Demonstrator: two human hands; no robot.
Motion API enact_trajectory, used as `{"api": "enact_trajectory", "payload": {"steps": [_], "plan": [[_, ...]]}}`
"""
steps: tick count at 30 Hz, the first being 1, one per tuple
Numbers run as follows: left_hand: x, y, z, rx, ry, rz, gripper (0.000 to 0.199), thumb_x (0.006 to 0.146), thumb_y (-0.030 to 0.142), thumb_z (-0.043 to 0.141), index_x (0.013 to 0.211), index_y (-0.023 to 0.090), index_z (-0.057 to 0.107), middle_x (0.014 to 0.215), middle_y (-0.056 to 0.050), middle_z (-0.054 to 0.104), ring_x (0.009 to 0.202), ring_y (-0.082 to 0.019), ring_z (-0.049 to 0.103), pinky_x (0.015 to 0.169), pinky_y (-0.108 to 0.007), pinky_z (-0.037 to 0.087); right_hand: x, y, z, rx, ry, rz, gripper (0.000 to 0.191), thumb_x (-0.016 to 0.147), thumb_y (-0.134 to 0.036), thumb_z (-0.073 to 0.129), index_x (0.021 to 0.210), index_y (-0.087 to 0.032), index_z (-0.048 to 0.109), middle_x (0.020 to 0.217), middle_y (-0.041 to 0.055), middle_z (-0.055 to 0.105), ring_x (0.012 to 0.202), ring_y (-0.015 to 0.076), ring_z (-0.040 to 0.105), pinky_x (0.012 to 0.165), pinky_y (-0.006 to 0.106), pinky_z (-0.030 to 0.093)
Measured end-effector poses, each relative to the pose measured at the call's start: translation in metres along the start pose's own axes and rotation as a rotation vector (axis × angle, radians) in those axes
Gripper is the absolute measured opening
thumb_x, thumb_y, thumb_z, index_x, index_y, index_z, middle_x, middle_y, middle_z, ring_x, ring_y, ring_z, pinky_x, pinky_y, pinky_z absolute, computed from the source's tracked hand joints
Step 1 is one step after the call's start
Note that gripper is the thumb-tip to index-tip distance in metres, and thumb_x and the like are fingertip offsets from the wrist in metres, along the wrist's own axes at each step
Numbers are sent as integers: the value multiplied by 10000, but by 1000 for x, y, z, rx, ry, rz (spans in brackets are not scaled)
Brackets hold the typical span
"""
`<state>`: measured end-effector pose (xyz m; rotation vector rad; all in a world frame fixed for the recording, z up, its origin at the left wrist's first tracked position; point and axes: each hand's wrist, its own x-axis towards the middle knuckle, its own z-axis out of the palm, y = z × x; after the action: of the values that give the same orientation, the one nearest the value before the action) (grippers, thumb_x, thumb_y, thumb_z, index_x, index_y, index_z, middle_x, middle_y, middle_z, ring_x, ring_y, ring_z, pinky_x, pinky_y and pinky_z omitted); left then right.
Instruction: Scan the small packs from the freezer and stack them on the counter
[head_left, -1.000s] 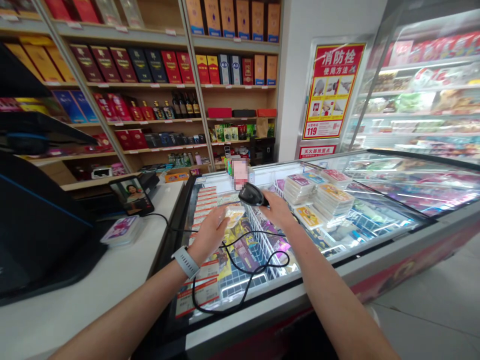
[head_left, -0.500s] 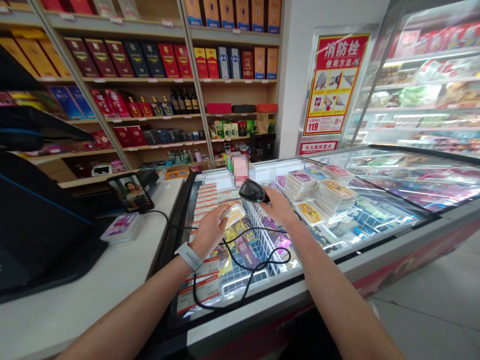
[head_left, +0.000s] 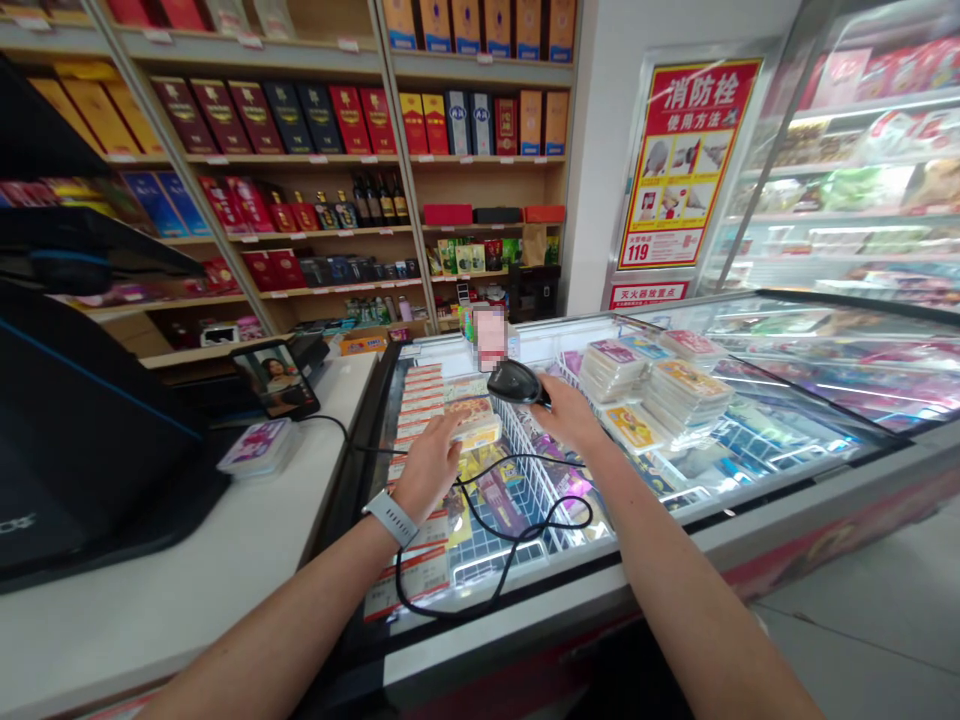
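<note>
My right hand (head_left: 568,412) is wrapped round the handle of a black barcode scanner (head_left: 513,382), whose head points left above the glass. To its left, my left hand (head_left: 429,462) grips the near-left edge of a clear plastic food pack (head_left: 478,420) with an orange and yellow label. The pack is just below and left of the scanner head; some of it is hidden behind my fingers. A black cable (head_left: 501,590) loops across the freezer's glass top (head_left: 480,570). Stacks of similar packs (head_left: 686,400) stand on the glass to the right.
At left is a white counter (head_left: 187,590) with a propped phone (head_left: 275,380), a purple-labelled pack (head_left: 259,447) and a black checkout machine (head_left: 90,420). Price labels (head_left: 420,420) line the freezer's left side. Boxes and bottles fill the shelves (head_left: 300,160) behind.
The pack in my left hand has turned, so its orange label and yellow side now show. The whole scene has shifted slightly right in view. The scanner stays in my right hand.
</note>
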<state>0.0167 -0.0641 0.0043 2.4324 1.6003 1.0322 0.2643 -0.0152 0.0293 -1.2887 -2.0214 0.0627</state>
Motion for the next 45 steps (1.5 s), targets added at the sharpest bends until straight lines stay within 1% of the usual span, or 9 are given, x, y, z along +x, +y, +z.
{"api": "enact_trajectory", "payload": {"steps": [4,8,13,17,22,26,35,40,45], "plan": [[-1,-3,4,12,-18,1,443,858,91,454,1280,188,544,1263,-79,607,1175,-215,561,1042,-412,458,0,3,2,11,10,-5,373,810,-211,566,1182,-189,580,1119,91,672,1026,260,605,886,348,451],[0,-4,5,28,3,-16,464,868,112,463,1327,177,491,1302,-91,594,1186,-229,563,1039,-412,456,1,4,4,-1,7,6,352,812,-227,571,1163,-191,581,1090,88,675,1005,265,609,856,344,451],[0,-2,5,33,30,-8,551,826,63,474,1360,196,436,1313,-88,572,1082,-216,607,993,-394,486,1,4,3,-6,8,7,352,806,-210,564,1156,-188,584,1078,87,676,988,262,612,847,341,449],[0,-4,6,46,47,2,530,821,51,464,1332,190,444,1318,-91,547,1056,-207,603,979,-385,492,1,4,2,-2,14,17,346,811,-219,566,1156,-193,582,1073,83,676,986,262,615,843,336,447],[1,-5,5,37,30,-3,497,815,48,471,1292,188,476,1264,-86,573,1068,-213,594,969,-379,496,1,4,2,1,23,17,309,822,-225,570,1128,-188,592,1063,86,680,1002,261,614,847,327,441],[2,-9,8,14,26,11,580,784,29,513,1333,211,457,1264,-79,573,1060,-217,586,967,-397,499,1,3,1,7,25,15,305,815,-217,576,1118,-188,597,1048,80,685,980,250,616,831,317,442],[4,-17,11,-28,35,-13,614,766,32,593,1336,238,494,1126,-59,596,798,-160,578,853,-358,522,1,0,0,40,24,25,322,815,-212,577,1135,-184,603,1060,82,688,967,243,627,833,321,454],[7,-21,10,-45,45,-21,630,755,37,610,1338,255,509,1051,-44,599,752,-143,572,809,-330,520,1,1,1,57,30,9,315,819,-216,575,1131,-182,605,1047,82,691,955,240,630,824,321,456],[8,-24,11,-59,79,-26,658,743,32,607,1354,256,511,1068,-52,603,773,-148,580,792,-327,527,1,3,3,65,23,-3,335,810,-218,587,1143,-185,605,1052,84,695,970,244,631,840,323,455]]}}
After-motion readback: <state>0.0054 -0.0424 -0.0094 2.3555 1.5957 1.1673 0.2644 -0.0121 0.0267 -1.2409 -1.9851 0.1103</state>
